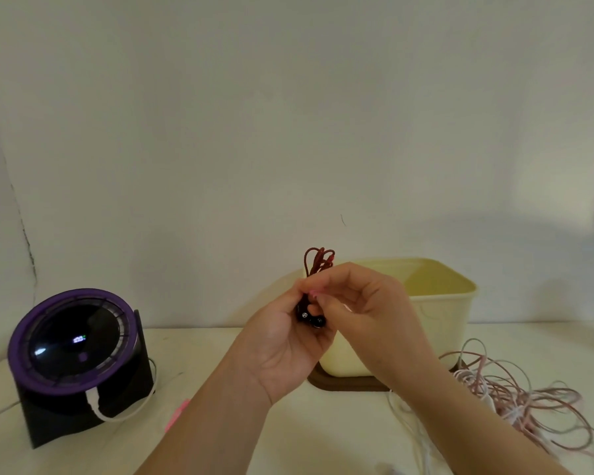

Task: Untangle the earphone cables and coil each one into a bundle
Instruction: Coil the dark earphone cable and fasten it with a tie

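Earphone bundle (318, 265) between both hands (323, 323).

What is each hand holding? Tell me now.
Left hand: grips the red earphone bundle.
Right hand: pinches the same bundle.

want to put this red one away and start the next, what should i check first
1. red cable looped into a bundle: ok
2. left hand and right hand both gripping it: ok
3. earbuds gathered at the left palm: ok
4. loose end wrapped and secured: cannot tell, fingers hide it
5. cream bin open on top: ok
6. pink and white cables untangled: not ok, a heap on the table
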`<state>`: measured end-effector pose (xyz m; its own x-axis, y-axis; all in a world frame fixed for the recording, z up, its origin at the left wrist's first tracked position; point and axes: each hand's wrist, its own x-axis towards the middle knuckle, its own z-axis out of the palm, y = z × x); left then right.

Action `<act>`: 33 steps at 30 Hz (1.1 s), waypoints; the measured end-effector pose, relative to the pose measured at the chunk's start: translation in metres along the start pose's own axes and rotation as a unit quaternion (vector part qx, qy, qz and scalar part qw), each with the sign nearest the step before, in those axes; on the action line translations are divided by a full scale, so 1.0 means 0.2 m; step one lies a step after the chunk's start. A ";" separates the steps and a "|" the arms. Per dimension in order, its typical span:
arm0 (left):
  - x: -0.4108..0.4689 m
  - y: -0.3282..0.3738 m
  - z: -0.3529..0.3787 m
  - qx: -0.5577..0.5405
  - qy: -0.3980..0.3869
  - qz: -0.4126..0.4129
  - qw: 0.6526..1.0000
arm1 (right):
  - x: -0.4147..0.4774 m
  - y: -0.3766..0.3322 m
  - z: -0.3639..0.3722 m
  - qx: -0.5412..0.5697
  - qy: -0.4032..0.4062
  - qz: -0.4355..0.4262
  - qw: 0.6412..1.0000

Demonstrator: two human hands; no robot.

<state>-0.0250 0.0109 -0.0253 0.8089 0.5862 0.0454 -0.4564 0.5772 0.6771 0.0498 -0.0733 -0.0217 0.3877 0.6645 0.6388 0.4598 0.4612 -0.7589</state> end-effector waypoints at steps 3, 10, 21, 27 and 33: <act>0.00 -0.02 0.01 -0.017 0.005 0.044 0.999 | 0.00 -0.01 0.01 0.027 0.042 -0.009 0.999; -0.03 -0.03 0.02 0.252 -0.001 0.316 0.915 | 0.03 0.02 -0.02 0.350 0.081 0.181 0.916; -0.04 0.05 -0.02 0.359 -0.086 0.262 0.892 | 0.07 -0.03 -0.16 0.138 -0.073 0.070 0.985; -0.05 0.05 0.00 0.321 -0.068 0.209 0.921 | 0.07 -0.04 -0.17 0.029 -0.068 -0.026 0.997; -0.06 0.08 -0.02 0.337 -0.098 0.183 0.918 | 0.08 -0.04 -0.21 -0.001 -0.091 -0.062 0.994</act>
<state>-0.0444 0.0150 -0.0180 0.7287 0.5192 0.4466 -0.4307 -0.1597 0.8883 0.0857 -0.0908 0.0008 0.1770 0.6982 0.6937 0.4963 0.5453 -0.6755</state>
